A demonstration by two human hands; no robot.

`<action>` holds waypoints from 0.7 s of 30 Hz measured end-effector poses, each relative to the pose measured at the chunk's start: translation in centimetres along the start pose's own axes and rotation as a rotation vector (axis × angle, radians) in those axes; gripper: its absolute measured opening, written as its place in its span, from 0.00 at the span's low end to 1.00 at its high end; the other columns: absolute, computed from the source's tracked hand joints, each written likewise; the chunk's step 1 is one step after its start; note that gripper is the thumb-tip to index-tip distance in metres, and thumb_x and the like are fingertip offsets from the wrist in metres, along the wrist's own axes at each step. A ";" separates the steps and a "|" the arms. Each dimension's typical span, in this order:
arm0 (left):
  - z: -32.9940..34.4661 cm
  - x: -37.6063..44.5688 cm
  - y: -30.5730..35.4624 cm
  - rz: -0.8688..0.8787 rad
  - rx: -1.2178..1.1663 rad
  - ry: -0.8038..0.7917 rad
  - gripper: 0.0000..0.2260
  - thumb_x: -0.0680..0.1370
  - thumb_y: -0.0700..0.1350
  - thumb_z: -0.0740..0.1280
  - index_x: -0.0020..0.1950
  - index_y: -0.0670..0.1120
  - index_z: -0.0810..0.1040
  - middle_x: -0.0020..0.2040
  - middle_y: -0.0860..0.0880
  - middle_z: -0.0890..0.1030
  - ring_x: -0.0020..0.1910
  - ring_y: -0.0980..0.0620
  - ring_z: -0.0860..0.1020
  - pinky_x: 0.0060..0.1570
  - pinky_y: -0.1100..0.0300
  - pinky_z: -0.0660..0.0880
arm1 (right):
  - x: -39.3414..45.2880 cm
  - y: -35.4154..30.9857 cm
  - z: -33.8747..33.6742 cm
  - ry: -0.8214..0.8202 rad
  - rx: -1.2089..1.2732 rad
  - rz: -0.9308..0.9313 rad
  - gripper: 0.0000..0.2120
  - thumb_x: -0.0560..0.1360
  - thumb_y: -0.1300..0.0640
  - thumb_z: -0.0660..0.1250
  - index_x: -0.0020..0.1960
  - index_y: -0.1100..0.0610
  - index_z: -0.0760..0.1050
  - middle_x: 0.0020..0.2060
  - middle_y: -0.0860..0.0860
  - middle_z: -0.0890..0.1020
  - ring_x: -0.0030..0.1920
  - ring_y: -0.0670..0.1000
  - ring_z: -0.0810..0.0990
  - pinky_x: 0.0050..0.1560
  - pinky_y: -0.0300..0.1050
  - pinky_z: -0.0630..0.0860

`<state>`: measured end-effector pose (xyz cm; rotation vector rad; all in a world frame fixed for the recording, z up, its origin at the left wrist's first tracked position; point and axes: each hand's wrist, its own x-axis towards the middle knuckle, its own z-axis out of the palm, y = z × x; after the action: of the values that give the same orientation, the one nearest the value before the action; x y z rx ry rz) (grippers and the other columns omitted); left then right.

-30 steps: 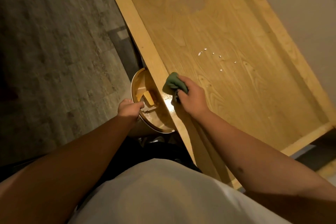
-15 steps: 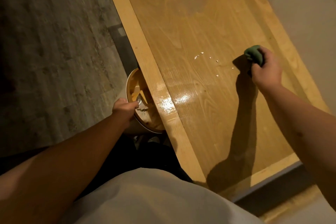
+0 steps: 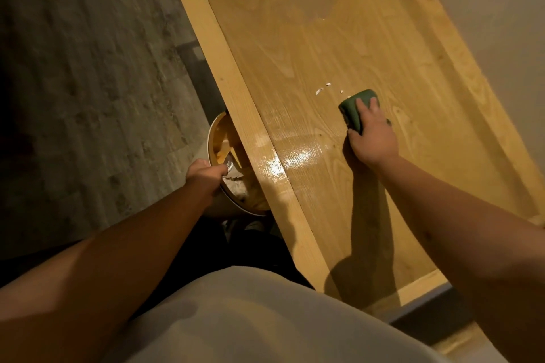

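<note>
The right hand (image 3: 373, 138) sits right of the frame's centre, on the wooden table (image 3: 295, 38) that runs diagonally from the top of the picture to the lower right. Its fingers (image 3: 361, 104) are bent over a folded green cloth (image 3: 352, 113), with the thumb against the near side, so the cloth is gripped and held flat on the tabletop. A few pale crumbs (image 3: 319, 91) lie scattered on the wood just to the upper left of the cloth; the nearest one is almost at its edge. A wet, shiny patch (image 3: 295, 153) catches the light lower left of the hand, near the table's pale border strip. The arm's dark shadow falls down the wood toward the bottom of the frame. Left of centre, the left hand (image 3: 205, 175) holds a round bowl (image 3: 210, 135) by its rim, fingers curled round the outside and the thumb hooked over the edge. The bowl hangs below tabletop level, tucked partly under the table's left edge, and holds orange and pale food scraps (image 3: 233, 183). Grey tiled floor (image 3: 88, 82) fills the left side, and the person's light shirt (image 3: 250, 318) fills the bottom.
</note>
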<state>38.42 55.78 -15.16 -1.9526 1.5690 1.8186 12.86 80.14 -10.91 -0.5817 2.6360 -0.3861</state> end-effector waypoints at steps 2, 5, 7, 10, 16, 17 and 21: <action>0.0 0.0 0.0 0.004 0.004 -0.001 0.11 0.61 0.42 0.71 0.40 0.43 0.73 0.40 0.40 0.78 0.42 0.39 0.80 0.40 0.50 0.77 | -1.0 -1.7 1.1 0.005 0.004 -0.030 0.35 0.78 0.55 0.65 0.80 0.47 0.53 0.80 0.54 0.50 0.79 0.58 0.51 0.73 0.59 0.61; 0.0 0.0 0.0 0.019 0.013 0.018 0.10 0.63 0.41 0.72 0.39 0.45 0.72 0.38 0.41 0.77 0.39 0.42 0.79 0.39 0.52 0.76 | -3.0 -4.4 3.1 0.002 -0.008 -0.085 0.33 0.79 0.52 0.65 0.79 0.47 0.53 0.80 0.53 0.51 0.79 0.57 0.51 0.71 0.59 0.64; 0.0 0.1 -0.1 0.029 0.018 0.030 0.10 0.66 0.39 0.72 0.38 0.46 0.72 0.36 0.43 0.77 0.36 0.43 0.78 0.36 0.55 0.75 | -4.2 -6.1 4.3 -0.002 -0.018 -0.105 0.33 0.79 0.51 0.65 0.79 0.46 0.53 0.80 0.53 0.52 0.79 0.58 0.51 0.70 0.59 0.65; 0.0 0.3 -0.2 0.037 0.035 0.049 0.10 0.68 0.37 0.72 0.38 0.46 0.72 0.35 0.44 0.76 0.34 0.45 0.78 0.31 0.59 0.73 | -5.8 -8.4 5.7 -0.022 -0.015 -0.163 0.33 0.78 0.54 0.65 0.79 0.46 0.54 0.80 0.53 0.52 0.79 0.58 0.52 0.70 0.58 0.67; -0.1 0.5 -0.2 0.038 0.039 0.044 0.07 0.68 0.37 0.71 0.40 0.45 0.74 0.36 0.43 0.77 0.34 0.45 0.78 0.34 0.58 0.74 | -8.5 -12.8 7.8 -0.110 0.029 -0.262 0.34 0.76 0.60 0.66 0.78 0.46 0.58 0.80 0.51 0.54 0.78 0.57 0.54 0.67 0.56 0.70; -0.2 0.5 -0.2 0.039 0.040 0.049 0.07 0.68 0.37 0.71 0.40 0.45 0.73 0.36 0.43 0.77 0.35 0.44 0.77 0.36 0.56 0.74 | -8.7 -13.5 8.2 -0.134 0.048 -0.280 0.34 0.76 0.61 0.66 0.78 0.47 0.59 0.80 0.51 0.55 0.78 0.57 0.55 0.68 0.57 0.69; -0.5 0.6 0.0 0.056 0.062 0.036 0.10 0.69 0.37 0.72 0.40 0.45 0.71 0.37 0.44 0.75 0.36 0.45 0.75 0.39 0.53 0.73 | -9.2 -15.3 9.3 -0.230 0.109 -0.342 0.32 0.75 0.63 0.66 0.77 0.49 0.62 0.79 0.52 0.57 0.78 0.58 0.56 0.70 0.57 0.64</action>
<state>38.62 55.11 -15.44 -1.9442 1.6861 1.7411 29.81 69.30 -10.68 -0.9818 2.2812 -0.5248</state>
